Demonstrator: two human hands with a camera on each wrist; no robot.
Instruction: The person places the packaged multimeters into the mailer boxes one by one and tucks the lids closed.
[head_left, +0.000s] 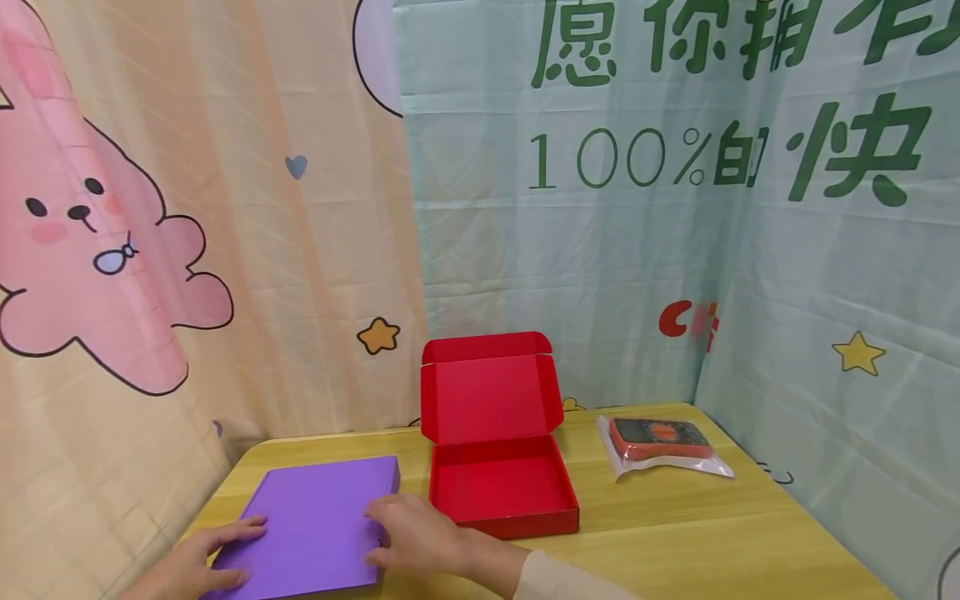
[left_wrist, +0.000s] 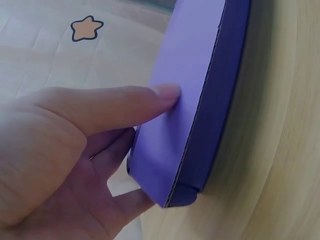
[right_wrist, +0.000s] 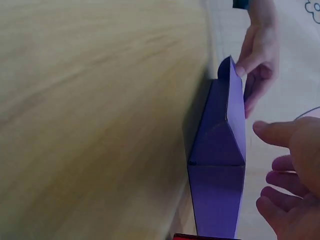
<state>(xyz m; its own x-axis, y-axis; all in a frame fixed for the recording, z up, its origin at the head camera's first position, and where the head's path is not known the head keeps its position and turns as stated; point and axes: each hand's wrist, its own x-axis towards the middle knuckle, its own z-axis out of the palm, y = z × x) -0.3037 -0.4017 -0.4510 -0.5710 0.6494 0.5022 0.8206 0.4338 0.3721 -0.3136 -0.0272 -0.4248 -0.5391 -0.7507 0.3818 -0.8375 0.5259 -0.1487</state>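
A purple cardboard box (head_left: 318, 517) lies flat at the left of the table, lid on top. Its front edge stands a little proud of the box wall, with a side flap (left_wrist: 181, 197) showing at the corner. My left hand (head_left: 201, 557) holds the lid at the near left corner, thumb on the top face and fingers along the left side, partly hidden. Over the right edge hovers my right hand (head_left: 422, 533), fingers loosely bent. In the right wrist view a gap shows between that hand (right_wrist: 295, 175) and the purple side wall (right_wrist: 217, 195).
Right of the purple box stands a red cardboard box (head_left: 502, 479) with its lid raised. A red and black multimeter (head_left: 663, 437) in a clear plastic bag lies at the back right of the wooden table (head_left: 675, 533). Printed curtains (head_left: 480, 208) hang close behind.
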